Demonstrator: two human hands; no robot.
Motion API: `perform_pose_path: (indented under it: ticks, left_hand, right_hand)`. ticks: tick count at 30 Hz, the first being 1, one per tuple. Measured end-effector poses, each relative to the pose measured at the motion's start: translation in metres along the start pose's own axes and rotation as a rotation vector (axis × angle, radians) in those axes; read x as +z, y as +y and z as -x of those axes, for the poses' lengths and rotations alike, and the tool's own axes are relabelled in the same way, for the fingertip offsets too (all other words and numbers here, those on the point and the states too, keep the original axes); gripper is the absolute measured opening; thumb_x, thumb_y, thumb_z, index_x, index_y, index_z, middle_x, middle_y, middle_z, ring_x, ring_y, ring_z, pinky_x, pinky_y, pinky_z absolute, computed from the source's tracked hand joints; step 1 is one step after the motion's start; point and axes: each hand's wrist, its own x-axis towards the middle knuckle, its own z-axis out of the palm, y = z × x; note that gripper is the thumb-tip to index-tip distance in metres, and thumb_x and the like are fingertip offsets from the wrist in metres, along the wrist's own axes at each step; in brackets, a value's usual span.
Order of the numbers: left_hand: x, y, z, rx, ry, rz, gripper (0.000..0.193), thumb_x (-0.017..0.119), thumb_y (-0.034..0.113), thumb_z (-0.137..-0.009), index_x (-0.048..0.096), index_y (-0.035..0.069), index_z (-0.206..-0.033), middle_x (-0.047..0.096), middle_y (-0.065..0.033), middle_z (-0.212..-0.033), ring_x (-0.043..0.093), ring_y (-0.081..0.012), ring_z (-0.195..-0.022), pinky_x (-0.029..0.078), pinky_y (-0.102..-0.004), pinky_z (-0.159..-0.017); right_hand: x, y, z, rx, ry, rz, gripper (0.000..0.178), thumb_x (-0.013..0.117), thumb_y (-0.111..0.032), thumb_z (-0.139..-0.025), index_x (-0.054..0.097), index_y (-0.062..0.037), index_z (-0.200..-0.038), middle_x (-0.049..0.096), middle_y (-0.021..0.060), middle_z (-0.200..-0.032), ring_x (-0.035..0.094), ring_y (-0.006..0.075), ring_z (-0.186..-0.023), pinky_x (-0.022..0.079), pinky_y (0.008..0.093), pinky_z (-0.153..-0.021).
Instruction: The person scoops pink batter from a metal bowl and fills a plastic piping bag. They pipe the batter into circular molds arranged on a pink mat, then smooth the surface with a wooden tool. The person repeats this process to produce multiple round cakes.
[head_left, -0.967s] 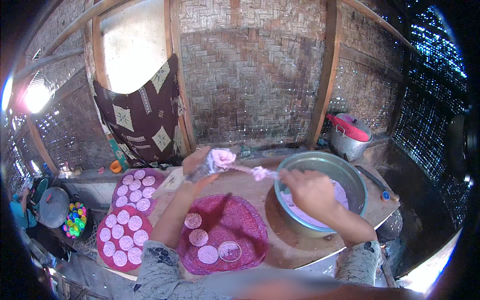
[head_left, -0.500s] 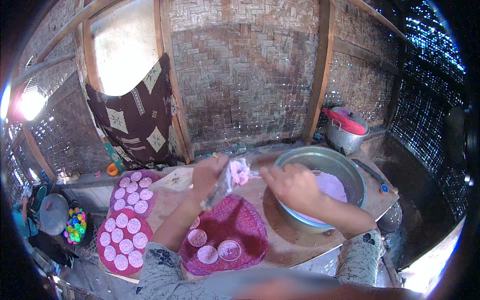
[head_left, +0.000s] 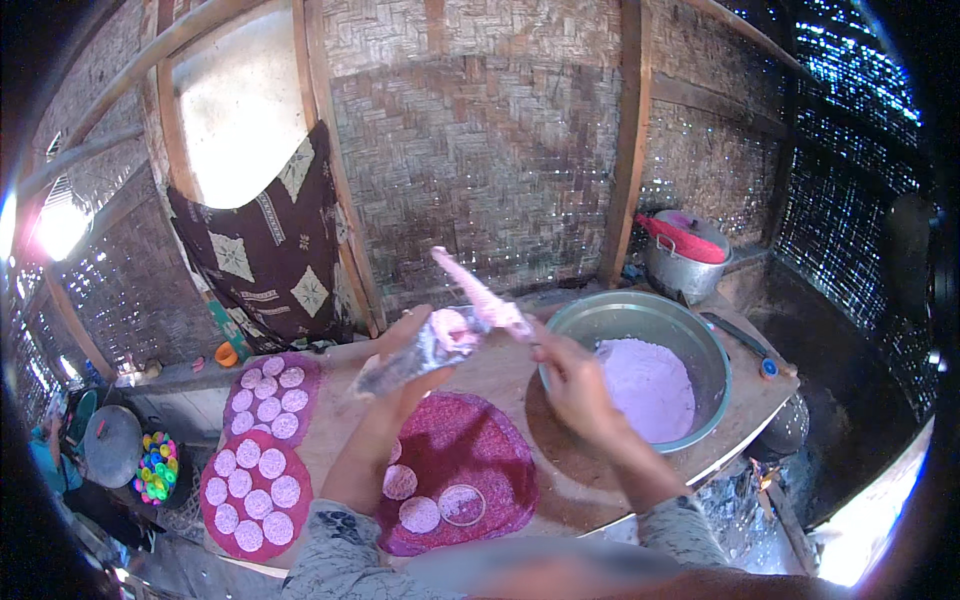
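My left hand (head_left: 405, 350) is wrapped around a shiny, clear-looking bag or sleeve (head_left: 400, 366) with pink dough (head_left: 452, 330) at its mouth. A long stick-like tool (head_left: 478, 292), thickly coated in pink dough, is gripped in my right hand (head_left: 575, 385); its far end points up and left, above the bag's mouth. Whether the tool is a spoon or a spatula cannot be made out. Below my hands lies a round dark-red mat (head_left: 470, 430) with several pink discs (head_left: 419, 514) and a thin ring (head_left: 463, 506) around one disc.
Pink dough (head_left: 648, 390) fills part of a large basin (head_left: 718, 350) at right; a knife (head_left: 738, 335) lies beyond it. Two more mats of pink discs (head_left: 257, 503) cover the table's left end. A lidded pot (head_left: 685, 262) stands back right, and a fire (head_left: 765, 475) burns below the table's right end.
My right hand has drawn the dough-coated tool out of the bag and turned it upward. The bag has tilted in my left hand, its mouth now facing right.
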Motion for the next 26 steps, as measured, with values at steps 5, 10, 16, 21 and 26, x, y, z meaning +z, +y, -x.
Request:
perform_pose_path:
  ticks: [5,10,16,21,26]
  left_hand:
    - [0.020,0.003,-0.019,-0.059,0.127,0.029,0.037,0.081,0.029,-0.071,0.064,0.010,-0.098,0.067,-0.0084,-0.084,0.067,-0.0249,-0.077,0.054,-0.0343,-0.073]
    - [-0.013,0.001,-0.016,0.004,0.126,-0.107,0.037,0.080,0.026,-0.067,0.061,0.009,-0.094,0.062,-0.0123,-0.080,0.064,-0.0336,-0.077,0.051,-0.0387,-0.069]
    - [0.019,0.019,-0.021,0.075,0.049,-0.269,0.033,0.073,0.032,-0.075,0.056,0.009,-0.092,0.061,-0.0130,-0.080,0.065,-0.0343,-0.076,0.051,-0.0427,-0.063]
    - [0.037,0.010,-0.031,0.089,-0.046,-0.100,0.048,0.081,0.032,-0.062,0.060,0.011,-0.100,0.063,-0.0119,-0.093,0.065,-0.0328,-0.089,0.051,-0.0408,-0.074]
    - [0.049,0.017,-0.018,0.148,-0.056,-0.102,0.057,0.076,0.047,-0.069,0.061,0.013,-0.113,0.066,-0.0112,-0.101,0.065,-0.0316,-0.097,0.052,-0.0426,-0.085]
  right_hand:
    - [0.041,-0.012,0.042,0.150,-0.055,-0.048,0.045,0.055,-0.002,-0.094,0.053,-0.0073,-0.139,0.063,0.0196,-0.079,0.062,0.0295,-0.068,0.051,0.0370,-0.069]
    - [-0.001,-0.006,0.046,0.433,-0.254,-0.247,0.035,0.051,-0.011,-0.098,0.058,-0.0072,-0.132,0.066,0.0277,-0.090,0.067,0.0402,-0.076,0.052,0.0416,-0.070]
    - [0.005,0.005,0.057,0.472,-0.198,-0.299,0.035,0.049,-0.012,-0.100,0.055,-0.0033,-0.134,0.058,0.0179,-0.073,0.055,0.0201,-0.062,0.047,0.0351,-0.061]
    - [-0.008,-0.007,0.076,0.601,-0.331,-0.491,0.041,0.047,-0.016,-0.103,0.048,-0.0097,-0.144,0.050,0.0040,-0.068,0.049,0.0107,-0.061,0.045,0.0291,-0.057]
    - [-0.075,0.008,0.066,0.628,-0.181,0.083,0.037,0.056,-0.026,-0.097,0.061,-0.0127,-0.131,0.070,0.0167,-0.089,0.068,0.0279,-0.078,0.054,0.0393,-0.071]
